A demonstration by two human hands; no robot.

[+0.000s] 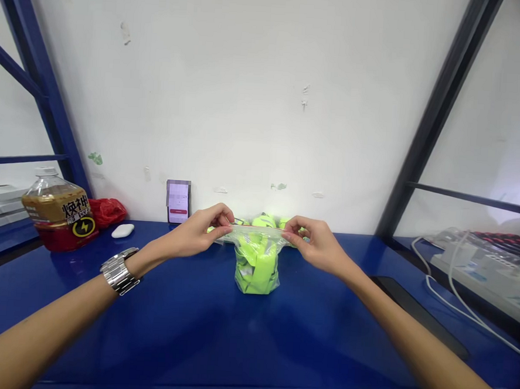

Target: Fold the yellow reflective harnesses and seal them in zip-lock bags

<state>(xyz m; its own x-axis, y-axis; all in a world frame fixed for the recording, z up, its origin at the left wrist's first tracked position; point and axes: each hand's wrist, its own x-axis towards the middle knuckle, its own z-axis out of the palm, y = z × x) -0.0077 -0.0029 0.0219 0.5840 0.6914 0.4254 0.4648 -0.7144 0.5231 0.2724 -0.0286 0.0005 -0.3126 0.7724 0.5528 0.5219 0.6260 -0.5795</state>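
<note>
- Both hands met at the top of a clear plastic bag (257, 265) standing on the blue table (190, 331).
- Left hand (196, 233), with a metal watch (118, 271) on its wrist, pinched the bag's left upper corner between thumb and fingers.
- Right hand (316, 242) pinched the right upper corner likewise, the top edge stretched flat between them.
- Neon-green pieces (258, 262) filled the bag; more lay behind it.
- At far left stood a bottle (60, 214), a red bag (107, 210), a white case (123, 230) and a phone (178, 201) against the wall.
</note>
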